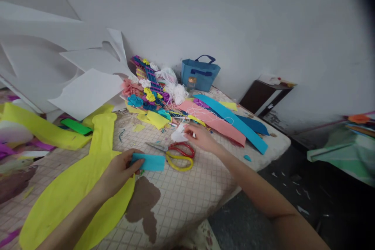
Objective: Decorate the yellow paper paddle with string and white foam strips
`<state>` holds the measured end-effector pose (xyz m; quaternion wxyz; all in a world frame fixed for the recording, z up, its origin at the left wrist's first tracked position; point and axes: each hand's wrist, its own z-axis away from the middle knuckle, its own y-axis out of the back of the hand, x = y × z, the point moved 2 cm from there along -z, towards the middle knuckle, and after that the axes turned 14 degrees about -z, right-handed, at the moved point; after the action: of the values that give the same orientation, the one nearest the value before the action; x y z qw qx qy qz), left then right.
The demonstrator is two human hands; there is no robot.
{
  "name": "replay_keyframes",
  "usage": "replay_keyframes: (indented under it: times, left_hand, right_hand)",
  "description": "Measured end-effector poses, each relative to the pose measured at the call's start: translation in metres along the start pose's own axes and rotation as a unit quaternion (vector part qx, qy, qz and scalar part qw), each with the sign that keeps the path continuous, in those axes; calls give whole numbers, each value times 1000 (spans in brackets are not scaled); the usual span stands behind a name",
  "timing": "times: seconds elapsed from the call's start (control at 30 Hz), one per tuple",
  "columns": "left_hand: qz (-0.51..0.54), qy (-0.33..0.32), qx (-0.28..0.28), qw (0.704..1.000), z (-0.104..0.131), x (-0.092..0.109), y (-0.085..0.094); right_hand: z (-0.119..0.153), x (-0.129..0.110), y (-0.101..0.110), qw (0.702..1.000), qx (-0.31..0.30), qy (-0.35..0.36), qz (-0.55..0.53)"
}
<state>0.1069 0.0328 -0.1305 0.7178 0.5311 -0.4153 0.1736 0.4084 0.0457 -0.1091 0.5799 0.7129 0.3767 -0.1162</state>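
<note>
My left hand [124, 168] pinches a folded blue rectangle of paper [154, 163] between thumb and fingers, above the edge of a large yellow guitar-shaped cutout [67, 191]. Past the scissors, my right hand [200, 137] has its fingers closed on a small white paper piece [178, 134]; part of that piece is hidden behind the fingers. Between both hands lie the scissors [180, 160], with one red and one yellow handle and the blades pointing left.
Long blue [231, 121] and pink strips [215, 123] lie at the right. Behind are crumpled paper flowers [149, 94], white string [177, 93], a jar [191, 83] and a blue bag [200, 73]. White sheets [88, 91] lean at left. The table's right edge [288, 140] drops to a dark floor.
</note>
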Motion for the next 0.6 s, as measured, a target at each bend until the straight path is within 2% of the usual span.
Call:
replay_keyframes:
  times: [0.13,0.23,0.4,0.5,0.6]
  left_hand:
    - [-19,-11,-19,1000,2,-1,-6]
    - [-66,-30,-14,997,3,2,-9]
    - [-74,-58,-40,995,6,8,-13]
    - [-79,-58,-47,994,7,7,-14]
    - [-88,-60,-50,993,8,4,-15]
  right_hand:
    - [-21,42,41,994,68,-67,48]
    - [-30,67,57,991,73,-98,63]
    - [-39,88,54,988,41,-121,87]
    - [-43,89,50,987,32,-124,100]
    - [-45,88,54,986,34,-129,96]
